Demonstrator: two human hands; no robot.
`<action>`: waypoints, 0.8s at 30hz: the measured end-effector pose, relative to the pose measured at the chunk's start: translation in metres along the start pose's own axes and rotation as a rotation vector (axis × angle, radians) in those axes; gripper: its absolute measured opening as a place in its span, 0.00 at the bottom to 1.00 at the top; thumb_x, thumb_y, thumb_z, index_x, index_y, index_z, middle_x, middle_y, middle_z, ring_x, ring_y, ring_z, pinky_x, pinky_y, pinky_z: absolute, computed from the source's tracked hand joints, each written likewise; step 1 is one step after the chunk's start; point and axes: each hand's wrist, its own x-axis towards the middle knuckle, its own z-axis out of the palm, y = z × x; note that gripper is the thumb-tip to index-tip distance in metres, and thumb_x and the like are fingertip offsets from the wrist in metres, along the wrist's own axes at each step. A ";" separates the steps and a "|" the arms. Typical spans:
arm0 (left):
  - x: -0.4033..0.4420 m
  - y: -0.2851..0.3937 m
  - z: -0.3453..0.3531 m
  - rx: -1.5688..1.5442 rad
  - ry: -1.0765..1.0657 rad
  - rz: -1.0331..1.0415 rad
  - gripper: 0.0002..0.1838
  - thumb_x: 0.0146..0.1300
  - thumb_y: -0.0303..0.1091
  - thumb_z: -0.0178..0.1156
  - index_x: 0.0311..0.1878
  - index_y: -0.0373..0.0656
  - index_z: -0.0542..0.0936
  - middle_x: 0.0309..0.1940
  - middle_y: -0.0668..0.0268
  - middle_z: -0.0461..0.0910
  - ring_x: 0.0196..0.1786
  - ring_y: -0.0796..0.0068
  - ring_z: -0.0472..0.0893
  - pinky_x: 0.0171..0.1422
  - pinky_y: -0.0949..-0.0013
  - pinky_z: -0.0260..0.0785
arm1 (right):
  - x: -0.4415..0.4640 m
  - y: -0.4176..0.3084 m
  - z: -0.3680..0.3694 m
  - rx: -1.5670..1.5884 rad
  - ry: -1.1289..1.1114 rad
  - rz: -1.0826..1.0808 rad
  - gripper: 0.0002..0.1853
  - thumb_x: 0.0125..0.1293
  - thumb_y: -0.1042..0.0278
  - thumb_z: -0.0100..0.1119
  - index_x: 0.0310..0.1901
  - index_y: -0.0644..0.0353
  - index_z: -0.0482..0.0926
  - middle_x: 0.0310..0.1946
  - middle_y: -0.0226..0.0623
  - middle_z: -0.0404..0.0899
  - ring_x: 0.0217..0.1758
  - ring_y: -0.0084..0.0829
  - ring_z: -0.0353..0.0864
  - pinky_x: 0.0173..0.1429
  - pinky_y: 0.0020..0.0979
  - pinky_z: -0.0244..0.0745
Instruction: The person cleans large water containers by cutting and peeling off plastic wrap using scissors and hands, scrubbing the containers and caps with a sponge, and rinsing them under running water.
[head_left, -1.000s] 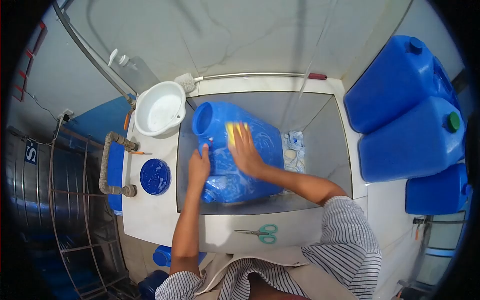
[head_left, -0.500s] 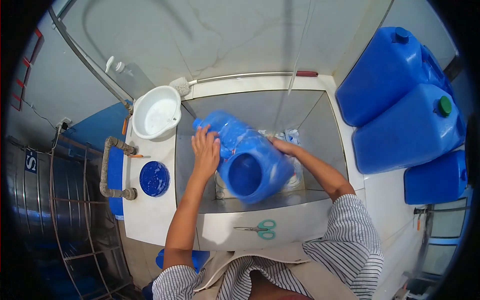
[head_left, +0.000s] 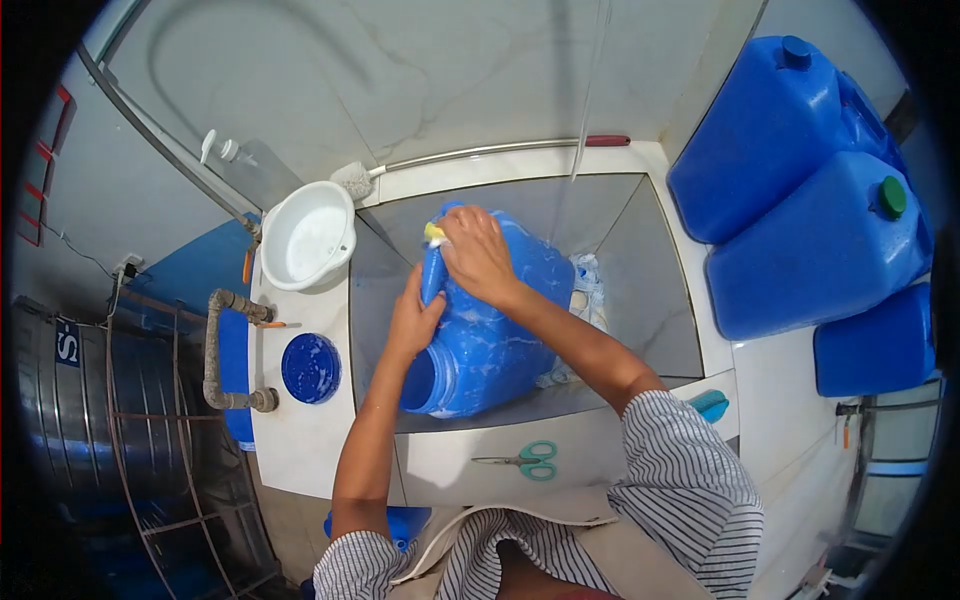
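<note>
A large blue plastic jug (head_left: pixel 500 345) lies tilted in the grey-walled sink (head_left: pixel 645 300), its wide round mouth toward the lower left. White suds streak its side. My left hand (head_left: pixel 410 318) is closed round the jug's handle, below its far end. My right hand (head_left: pixel 478 258) presses a yellow sponge (head_left: pixel 433 232) with white foam against the top of the handle. Behind the jug, a crumpled white-and-blue thing (head_left: pixel 588 285) lies in the sink; its kind is unclear. A thin stream of water (head_left: pixel 580 140) falls at the back.
On the left ledge are a white basin (head_left: pixel 283 262), a wet blue lid (head_left: pixel 311 368) and pipes (head_left: pixel 213 345). Teal-handled scissors (head_left: pixel 520 460) lie on the front ledge, a long-handled brush (head_left: pixel 480 152) along the back. Blue jerrycans (head_left: pixel 810 255) stand right; a teal brush (head_left: pixel 708 405) sits nearby.
The jug has turned, its mouth swinging left and its handle coming up. My right hand has moved from its right side to the handle, where the sponge now shows. My left hand has shifted lower.
</note>
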 end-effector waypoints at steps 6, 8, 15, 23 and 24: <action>-0.012 0.008 -0.005 0.103 -0.090 0.007 0.31 0.60 0.36 0.56 0.66 0.39 0.61 0.28 0.54 0.79 0.23 0.67 0.79 0.31 0.66 0.71 | 0.013 0.074 -0.016 -0.061 -0.350 0.209 0.13 0.59 0.68 0.45 0.39 0.64 0.76 0.40 0.52 0.74 0.45 0.48 0.73 0.54 0.45 0.66; -0.012 0.011 -0.003 0.147 -0.128 -0.010 0.30 0.61 0.38 0.56 0.65 0.39 0.61 0.29 0.53 0.80 0.24 0.65 0.80 0.31 0.65 0.71 | 0.030 0.073 -0.013 0.289 -0.511 0.245 0.16 0.66 0.63 0.42 0.46 0.63 0.75 0.42 0.50 0.75 0.41 0.43 0.75 0.55 0.43 0.68; -0.002 -0.014 -0.008 0.029 0.028 0.016 0.26 0.65 0.40 0.55 0.64 0.41 0.64 0.28 0.59 0.79 0.22 0.72 0.77 0.27 0.70 0.69 | -0.132 0.269 0.054 0.917 -0.495 0.745 0.20 0.70 0.58 0.39 0.49 0.62 0.77 0.40 0.40 0.80 0.42 0.31 0.80 0.50 0.32 0.74; 0.011 -0.080 -0.035 -0.124 0.185 -0.278 0.21 0.67 0.38 0.52 0.61 0.43 0.67 0.21 0.71 0.72 0.18 0.83 0.70 0.20 0.77 0.63 | -0.142 -0.001 0.048 0.219 -0.290 0.156 0.28 0.71 0.59 0.38 0.65 0.71 0.53 0.66 0.59 0.51 0.71 0.54 0.47 0.74 0.45 0.41; 0.008 -0.078 -0.032 -0.150 0.194 -0.272 0.21 0.67 0.38 0.52 0.60 0.42 0.68 0.20 0.71 0.71 0.18 0.83 0.70 0.20 0.77 0.62 | -0.094 -0.012 0.038 0.178 -0.300 -0.087 0.26 0.71 0.61 0.38 0.63 0.72 0.57 0.64 0.59 0.54 0.70 0.54 0.49 0.74 0.42 0.42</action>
